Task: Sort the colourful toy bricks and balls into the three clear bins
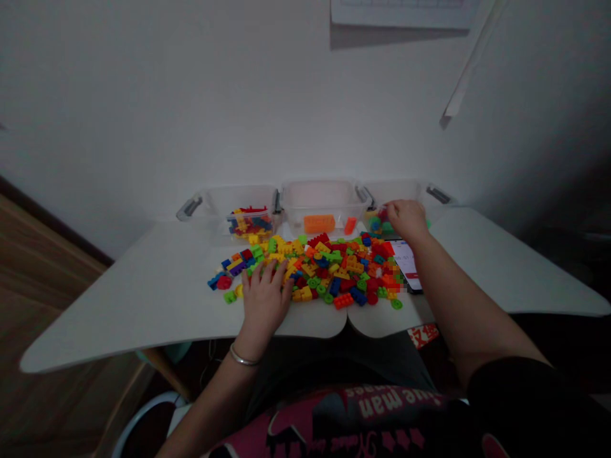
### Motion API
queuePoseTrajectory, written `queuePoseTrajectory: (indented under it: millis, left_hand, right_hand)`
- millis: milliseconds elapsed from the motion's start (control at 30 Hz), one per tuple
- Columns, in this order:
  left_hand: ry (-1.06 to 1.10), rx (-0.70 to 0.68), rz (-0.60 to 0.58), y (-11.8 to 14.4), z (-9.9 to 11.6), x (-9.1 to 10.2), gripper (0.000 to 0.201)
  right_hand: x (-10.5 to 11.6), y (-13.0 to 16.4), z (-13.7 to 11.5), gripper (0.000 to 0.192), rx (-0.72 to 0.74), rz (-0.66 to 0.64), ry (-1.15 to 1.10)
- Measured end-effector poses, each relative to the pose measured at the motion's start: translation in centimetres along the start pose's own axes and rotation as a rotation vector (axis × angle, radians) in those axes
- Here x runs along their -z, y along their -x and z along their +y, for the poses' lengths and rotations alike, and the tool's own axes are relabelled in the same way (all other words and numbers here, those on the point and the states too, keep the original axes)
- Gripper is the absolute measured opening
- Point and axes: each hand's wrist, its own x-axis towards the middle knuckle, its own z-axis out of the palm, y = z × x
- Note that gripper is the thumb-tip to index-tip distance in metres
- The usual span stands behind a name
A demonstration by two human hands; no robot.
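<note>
Left hand (265, 294) flat on the white table (143, 286), palm down, fingers spread and resting on the near-left edge of the heap of plastic building blocks (329, 270); nothing pinched, silver bracelet (242, 359) at the wrist. Right hand (407, 218) stretched forward over the right clear bin (405, 194), fingers curled downward at its front rim just beside the green pieces (382, 224) inside; whether anything sits between the fingertips, cannot tell. Blocks in red, yellow, orange, green, blue and purple scattered across the middle of the table, between the two hands and just in front of the row of three bins. Left clear bin (229, 207) with mixed red, yellow and blue pieces; middle clear bin (319, 203) with orange pieces (319, 223). Phone (408, 264) with lit screen lying flat under the right forearm, touching the right edge of the heap. White wall (238, 95) behind the bins.
</note>
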Motion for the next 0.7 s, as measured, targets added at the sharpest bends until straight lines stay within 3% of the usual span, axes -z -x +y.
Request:
queuePoseTrajectory:
  millis: [333,467,533,700]
  left_hand:
    - [0.028,-0.011,-0.018,0.0,-0.1,-0.3,0.044]
    - [0.052,-0.018,-0.020,-0.1,-0.2,-0.4,0.045]
    - [0.061,-0.018,-0.021,-0.2,-0.3,-0.5,0.046]
    - [0.063,-0.031,-0.010,-0.3,-0.4,-0.7,0.044]
  right_hand:
    - [0.2,-0.1,0.3,0.047,0.057,-0.037,0.050]
    - [0.4,-0.4,0.6,0.043,0.083,-0.062,-0.065]
    - [0.7,-0.3,0.6,0.040,0.076,0.025,-0.208]
    - [2.4,1.4,-1.3,0.037,-0.094,0.403,-0.514]
